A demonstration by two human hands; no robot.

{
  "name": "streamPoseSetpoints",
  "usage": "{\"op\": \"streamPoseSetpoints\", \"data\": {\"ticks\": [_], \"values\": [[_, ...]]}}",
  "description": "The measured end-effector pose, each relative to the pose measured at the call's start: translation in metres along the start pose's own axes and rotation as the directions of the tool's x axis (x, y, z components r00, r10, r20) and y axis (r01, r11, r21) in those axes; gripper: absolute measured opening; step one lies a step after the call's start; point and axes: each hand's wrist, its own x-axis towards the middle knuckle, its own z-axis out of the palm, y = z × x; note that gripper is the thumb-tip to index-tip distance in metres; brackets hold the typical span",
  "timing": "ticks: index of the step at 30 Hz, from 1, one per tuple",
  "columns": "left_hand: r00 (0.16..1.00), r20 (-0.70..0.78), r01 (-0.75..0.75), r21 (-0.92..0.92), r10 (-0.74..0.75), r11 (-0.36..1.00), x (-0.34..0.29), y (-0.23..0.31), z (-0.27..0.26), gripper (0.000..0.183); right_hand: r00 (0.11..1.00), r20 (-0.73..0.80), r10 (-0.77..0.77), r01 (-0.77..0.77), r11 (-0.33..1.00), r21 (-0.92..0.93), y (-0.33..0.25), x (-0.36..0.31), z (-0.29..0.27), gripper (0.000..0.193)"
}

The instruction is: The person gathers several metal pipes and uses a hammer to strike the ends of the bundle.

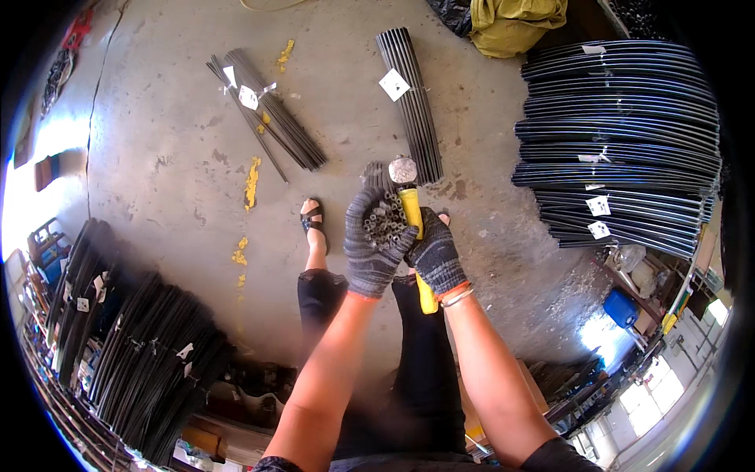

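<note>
My left hand [366, 263], in a dark grey knit glove, is wrapped round an upright bundle of thin metal tubes [383, 223], whose open ends face up. In the matching glove, my right hand [437, 258] is closed on a hammer [412, 209] with a yellow handle. The hammer's round, worn head [403, 171] is just beyond the tube ends, and its handle runs back past my right wrist. The handle lies against or very close to the bundle's right side; I cannot tell whether they touch. The bundle's lower part is mostly hidden by my hands.
On the concrete floor ahead lie a tagged tube bundle [421, 126] and a looser one [283, 122]. Large stacks of dark tubes stand at right [621, 145] and lower left [149, 362]. A yellow sack [515, 25] is at the top. My sandalled foot [312, 216] is left of the bundle.
</note>
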Motion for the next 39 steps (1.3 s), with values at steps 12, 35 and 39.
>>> {"op": "streamPoseSetpoints", "data": {"ticks": [12, 35, 39], "values": [[0.904, 0.427, -0.25, 0.59, -0.033, 0.768, 0.028, -0.014, -0.031, 0.044, 0.989, -0.01, 0.147, -0.138, 0.944, 0.301, 0.045, 0.007, 0.022, 0.045], [0.95, 0.311, -0.216, 0.594, 0.027, 0.775, 0.032, 0.005, -0.012, 0.032, 0.952, -0.11, -0.285, 0.213, 0.878, -0.428, -0.041, -0.056, -0.04, 0.022], [0.94, 0.286, -0.333, 0.65, 0.186, 0.683, 0.026, -0.016, -0.029, 0.037, 0.94, -0.143, -0.31, 0.236, 0.892, -0.386, -0.07, -0.073, -0.034, 0.025]]}}
